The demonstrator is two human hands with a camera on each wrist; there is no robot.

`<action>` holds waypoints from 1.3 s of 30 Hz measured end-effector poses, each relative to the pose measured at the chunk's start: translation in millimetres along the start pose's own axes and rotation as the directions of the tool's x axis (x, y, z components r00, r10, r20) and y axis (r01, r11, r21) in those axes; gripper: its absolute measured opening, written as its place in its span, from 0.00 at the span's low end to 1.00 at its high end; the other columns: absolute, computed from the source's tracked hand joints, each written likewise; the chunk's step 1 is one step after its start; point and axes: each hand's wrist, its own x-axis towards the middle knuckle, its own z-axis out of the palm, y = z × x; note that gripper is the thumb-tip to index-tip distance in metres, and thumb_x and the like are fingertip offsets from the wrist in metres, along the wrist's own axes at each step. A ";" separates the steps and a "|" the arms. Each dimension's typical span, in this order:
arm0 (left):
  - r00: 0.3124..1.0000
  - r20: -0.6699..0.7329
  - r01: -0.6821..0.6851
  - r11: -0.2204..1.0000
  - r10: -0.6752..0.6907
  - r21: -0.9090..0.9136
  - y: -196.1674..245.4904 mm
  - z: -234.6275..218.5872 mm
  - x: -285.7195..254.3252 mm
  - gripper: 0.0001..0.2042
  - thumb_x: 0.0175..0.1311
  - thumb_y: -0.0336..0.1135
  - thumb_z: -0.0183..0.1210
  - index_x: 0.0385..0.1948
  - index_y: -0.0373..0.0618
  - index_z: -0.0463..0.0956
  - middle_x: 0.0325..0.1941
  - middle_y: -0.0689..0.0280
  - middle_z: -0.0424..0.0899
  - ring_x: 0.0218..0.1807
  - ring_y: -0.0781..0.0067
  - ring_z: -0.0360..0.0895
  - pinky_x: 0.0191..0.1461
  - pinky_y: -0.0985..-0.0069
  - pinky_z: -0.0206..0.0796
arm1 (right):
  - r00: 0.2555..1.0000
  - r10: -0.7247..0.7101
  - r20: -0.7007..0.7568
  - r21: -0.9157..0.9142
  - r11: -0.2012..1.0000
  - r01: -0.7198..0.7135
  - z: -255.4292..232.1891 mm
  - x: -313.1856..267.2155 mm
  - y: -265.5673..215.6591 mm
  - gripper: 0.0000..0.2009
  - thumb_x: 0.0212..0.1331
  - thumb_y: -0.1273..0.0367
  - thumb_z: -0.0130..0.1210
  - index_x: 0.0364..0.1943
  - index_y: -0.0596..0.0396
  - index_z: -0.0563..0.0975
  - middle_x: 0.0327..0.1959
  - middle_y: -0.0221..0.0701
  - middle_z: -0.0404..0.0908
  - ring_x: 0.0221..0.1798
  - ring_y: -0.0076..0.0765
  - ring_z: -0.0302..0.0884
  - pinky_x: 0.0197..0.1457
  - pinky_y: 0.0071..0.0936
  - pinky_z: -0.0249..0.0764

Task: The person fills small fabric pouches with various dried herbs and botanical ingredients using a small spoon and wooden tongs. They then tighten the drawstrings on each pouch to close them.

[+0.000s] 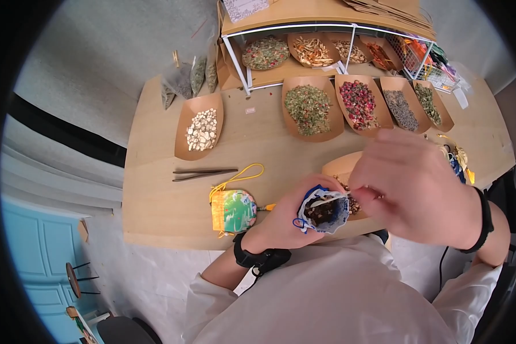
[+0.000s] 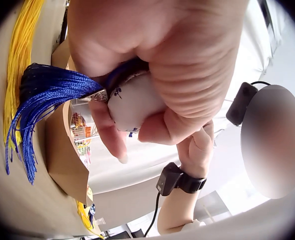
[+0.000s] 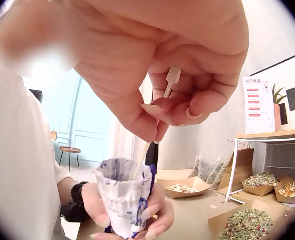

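My left hand (image 1: 284,221) grips a small white drawstring pouch (image 3: 122,195) with blue patterns and blue cords, its mouth upward and wide. Dark dried herb bits (image 1: 320,213) show inside it. A blue tassel (image 2: 57,85) hangs from the pouch's bottom in the left wrist view. Above and to the right, my right hand (image 1: 415,186) pinches a thin pale stick (image 3: 140,159) between thumb and fingers. The stick's upper end is a small flat scoop shape near the palm; the lower end reaches into the pouch. Partly behind the right hand is a cardboard tray (image 1: 332,167) of herb pieces.
A yellow-green pouch (image 1: 235,211) and dark tweezers (image 1: 205,172) lie at the left. Behind are paper trays of white slices (image 1: 202,131), green herbs (image 1: 308,109), rosebuds (image 1: 358,103) and lavender-grey buds (image 1: 400,109). A white-framed shelf (image 1: 350,28) stands at the back.
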 end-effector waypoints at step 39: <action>0.930 0.265 0.318 0.920 -0.256 -0.229 22.3 -28.7 48.2 0.28 0.58 0.26 0.69 0.62 0.42 0.68 0.57 0.63 0.78 0.58 0.71 0.78 0.63 0.73 0.69 | 1.000 -0.005 0.019 -0.210 0.978 0.009 -3.3 4.0 2.0 0.17 0.22 0.67 0.54 0.25 0.58 0.79 0.21 0.26 0.69 0.25 0.30 0.67 0.26 0.27 0.59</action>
